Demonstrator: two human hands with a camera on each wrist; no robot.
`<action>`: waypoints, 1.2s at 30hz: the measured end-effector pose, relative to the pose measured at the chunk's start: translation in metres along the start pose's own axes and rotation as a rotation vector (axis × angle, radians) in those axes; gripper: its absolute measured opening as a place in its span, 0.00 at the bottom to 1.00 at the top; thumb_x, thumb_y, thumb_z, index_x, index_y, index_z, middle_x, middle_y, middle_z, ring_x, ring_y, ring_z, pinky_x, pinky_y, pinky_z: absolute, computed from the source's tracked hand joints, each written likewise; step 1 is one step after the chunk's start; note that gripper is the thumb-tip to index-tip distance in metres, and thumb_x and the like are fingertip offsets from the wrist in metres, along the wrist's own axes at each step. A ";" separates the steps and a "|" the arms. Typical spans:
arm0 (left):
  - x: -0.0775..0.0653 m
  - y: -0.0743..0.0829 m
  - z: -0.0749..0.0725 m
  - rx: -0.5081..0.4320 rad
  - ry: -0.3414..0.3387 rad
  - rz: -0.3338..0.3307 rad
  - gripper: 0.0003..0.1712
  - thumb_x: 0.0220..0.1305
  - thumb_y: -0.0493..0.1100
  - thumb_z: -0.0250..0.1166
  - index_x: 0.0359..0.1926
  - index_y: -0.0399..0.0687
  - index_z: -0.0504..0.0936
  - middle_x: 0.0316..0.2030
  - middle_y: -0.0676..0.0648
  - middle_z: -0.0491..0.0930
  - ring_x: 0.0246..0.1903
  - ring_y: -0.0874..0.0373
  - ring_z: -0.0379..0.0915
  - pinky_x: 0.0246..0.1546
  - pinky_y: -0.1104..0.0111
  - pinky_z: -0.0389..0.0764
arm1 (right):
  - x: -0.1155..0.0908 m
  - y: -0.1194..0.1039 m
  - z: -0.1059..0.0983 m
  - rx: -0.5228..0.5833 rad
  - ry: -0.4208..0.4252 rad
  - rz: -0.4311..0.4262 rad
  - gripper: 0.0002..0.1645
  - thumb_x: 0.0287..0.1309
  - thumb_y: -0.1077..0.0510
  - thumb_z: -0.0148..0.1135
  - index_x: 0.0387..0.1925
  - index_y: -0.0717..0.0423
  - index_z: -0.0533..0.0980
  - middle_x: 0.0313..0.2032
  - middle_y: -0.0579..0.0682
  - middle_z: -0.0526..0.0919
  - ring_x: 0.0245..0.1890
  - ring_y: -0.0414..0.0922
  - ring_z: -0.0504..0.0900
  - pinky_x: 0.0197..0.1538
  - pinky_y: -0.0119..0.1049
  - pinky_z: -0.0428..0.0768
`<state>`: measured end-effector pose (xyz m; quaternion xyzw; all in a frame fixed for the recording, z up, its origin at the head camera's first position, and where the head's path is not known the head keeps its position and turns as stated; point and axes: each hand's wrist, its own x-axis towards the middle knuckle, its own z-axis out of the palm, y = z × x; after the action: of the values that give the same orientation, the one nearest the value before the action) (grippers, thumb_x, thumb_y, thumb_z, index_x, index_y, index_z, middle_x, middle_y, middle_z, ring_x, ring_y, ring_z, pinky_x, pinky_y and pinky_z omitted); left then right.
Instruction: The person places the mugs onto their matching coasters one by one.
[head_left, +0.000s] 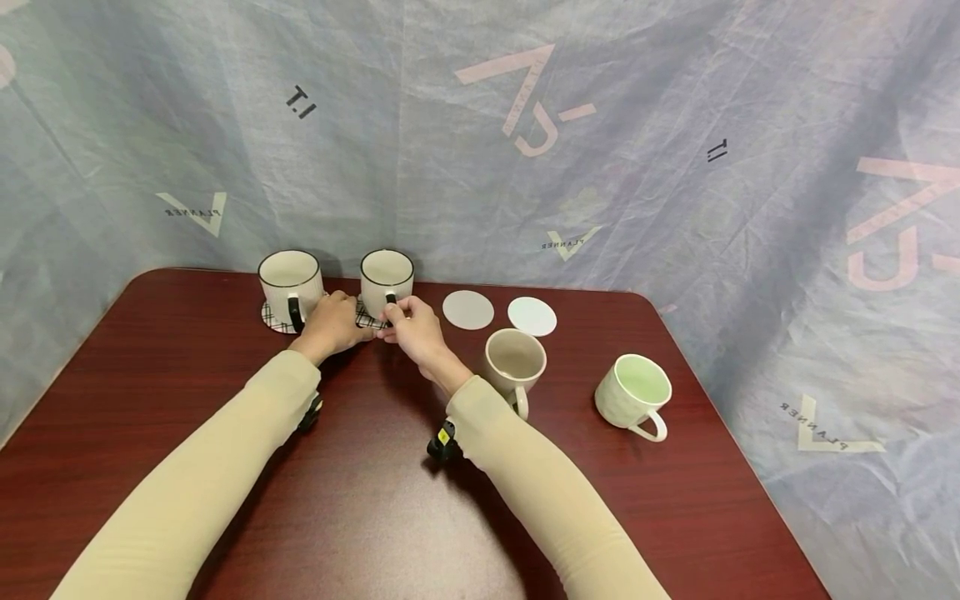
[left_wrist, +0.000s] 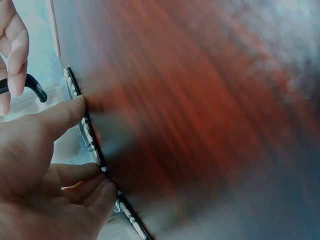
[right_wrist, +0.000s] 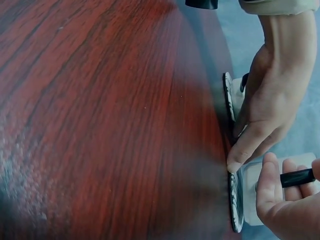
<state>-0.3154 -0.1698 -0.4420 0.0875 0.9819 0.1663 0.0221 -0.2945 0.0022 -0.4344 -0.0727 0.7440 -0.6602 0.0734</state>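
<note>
My right hand (head_left: 416, 329) pinches the black handle (right_wrist: 297, 178) of a white mug (head_left: 386, 271) with a dark rim. That mug stands at the table's back, over a checked coaster (right_wrist: 233, 202). Beside it, my left hand (head_left: 332, 323) holds this coaster by its edge, thumb at the front and fingertips at the left side. Left of that hand, a wider white mug (head_left: 289, 275) with a dark rim and black handle stands on another checked coaster (head_left: 276, 320). In the left wrist view, my left fingertips (left_wrist: 107, 192) lie where the two coasters come close together.
Two round pale coasters, one greyish (head_left: 468, 310) and one white (head_left: 532, 317), lie flat to the right. A beige mug (head_left: 514, 362) stands just beyond my right forearm, partly covered by the sleeve. Further right is a pale green mug (head_left: 633, 392). A cloth curtain (head_left: 480, 167) hangs behind the dark red table (head_left: 352, 500).
</note>
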 end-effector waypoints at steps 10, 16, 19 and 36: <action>0.002 -0.002 0.001 0.008 0.004 0.011 0.46 0.70 0.53 0.69 0.68 0.15 0.67 0.68 0.19 0.67 0.69 0.24 0.62 0.72 0.41 0.66 | 0.002 0.003 0.003 -0.003 0.022 0.006 0.11 0.81 0.57 0.54 0.44 0.61 0.77 0.52 0.67 0.85 0.44 0.58 0.91 0.49 0.42 0.89; 0.005 -0.006 0.005 -0.007 0.015 0.015 0.45 0.69 0.52 0.70 0.67 0.15 0.69 0.67 0.20 0.67 0.68 0.24 0.63 0.72 0.40 0.67 | 0.002 0.003 0.005 -0.011 0.027 0.009 0.11 0.81 0.57 0.53 0.44 0.61 0.77 0.51 0.67 0.86 0.44 0.58 0.91 0.50 0.45 0.89; 0.005 -0.006 0.005 -0.014 0.014 0.015 0.45 0.69 0.52 0.70 0.67 0.15 0.68 0.67 0.20 0.67 0.69 0.24 0.63 0.72 0.40 0.66 | 0.002 0.004 0.006 -0.017 0.031 0.010 0.11 0.81 0.57 0.53 0.44 0.61 0.77 0.51 0.66 0.86 0.44 0.58 0.91 0.52 0.46 0.89; 0.000 0.000 0.000 -0.004 0.004 -0.010 0.44 0.70 0.51 0.70 0.68 0.15 0.68 0.69 0.21 0.67 0.70 0.24 0.63 0.72 0.41 0.67 | 0.001 0.004 0.007 0.010 0.037 0.015 0.11 0.81 0.57 0.55 0.46 0.62 0.77 0.52 0.68 0.85 0.48 0.60 0.90 0.55 0.51 0.87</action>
<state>-0.3158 -0.1698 -0.4422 0.0824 0.9820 0.1685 0.0213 -0.2941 -0.0039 -0.4392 -0.0544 0.7425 -0.6644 0.0650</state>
